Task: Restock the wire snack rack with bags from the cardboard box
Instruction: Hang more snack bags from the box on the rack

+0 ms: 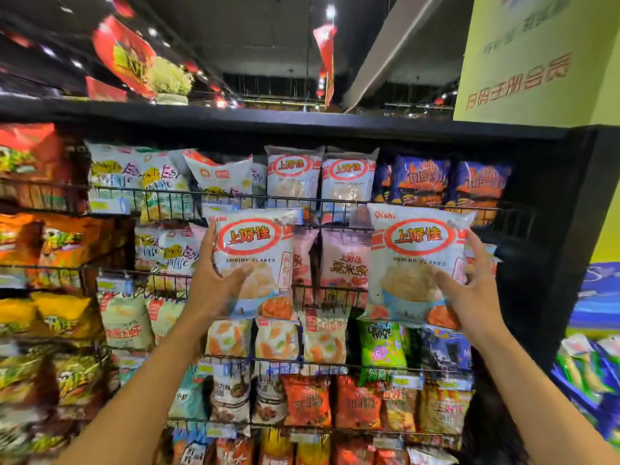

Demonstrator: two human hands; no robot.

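Wire snack rack [161, 193], every tier packed, is filling the view beyond both hands. We are gripping one shrimp-flakes bag [255, 250] in the left hand [218, 280], thumb across its front, and a second bag [416, 250] likewise in the right hand [469, 290]. Both are being held upright and well apart, just below the matching shelved bags [293, 172] above the hands.

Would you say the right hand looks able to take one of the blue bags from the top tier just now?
Probably not yet. The right hand grips a shrimp flakes bag, leaving no free grip. The blue bags stand just above, behind only a low wire rail.
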